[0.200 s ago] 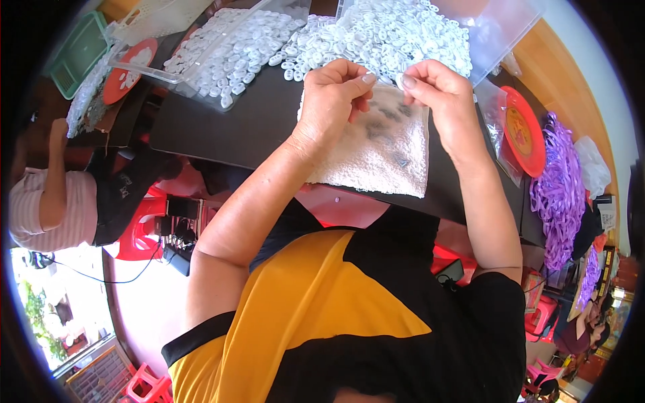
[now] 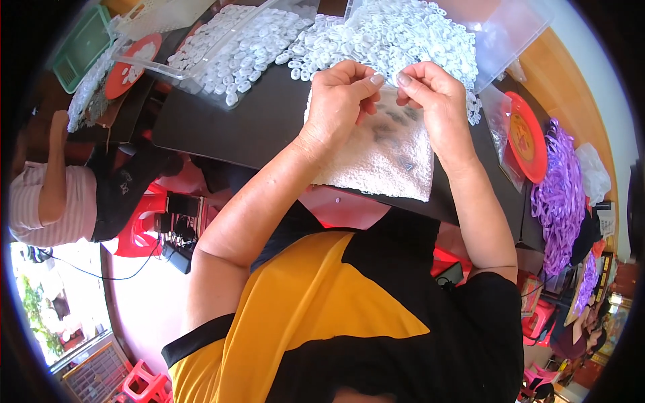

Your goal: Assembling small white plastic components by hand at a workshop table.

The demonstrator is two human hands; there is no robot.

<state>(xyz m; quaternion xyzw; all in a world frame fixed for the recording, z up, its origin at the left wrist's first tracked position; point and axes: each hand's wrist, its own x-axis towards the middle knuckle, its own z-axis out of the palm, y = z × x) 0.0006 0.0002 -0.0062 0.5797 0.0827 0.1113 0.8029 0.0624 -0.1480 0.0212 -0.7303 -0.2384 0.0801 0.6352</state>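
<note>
My left hand [image 2: 342,101] and my right hand [image 2: 433,101] meet fingertip to fingertip above a white towel [image 2: 383,158] on the dark table [image 2: 222,121]. Both pinch something tiny between thumb and forefinger; it is too small to identify. Small dark metal bits lie scattered on the towel under my hands. Just beyond my fingers spreads a heap of small white plastic rings [image 2: 383,33].
More white rings fill a clear tray [image 2: 232,50] at the far left. Red plates [image 2: 131,57] [image 2: 524,138] sit at both sides, a green basket [image 2: 80,47] at far left, purple ribbons [image 2: 557,201] at right. Another person [image 2: 47,195] sits at left by a red stool.
</note>
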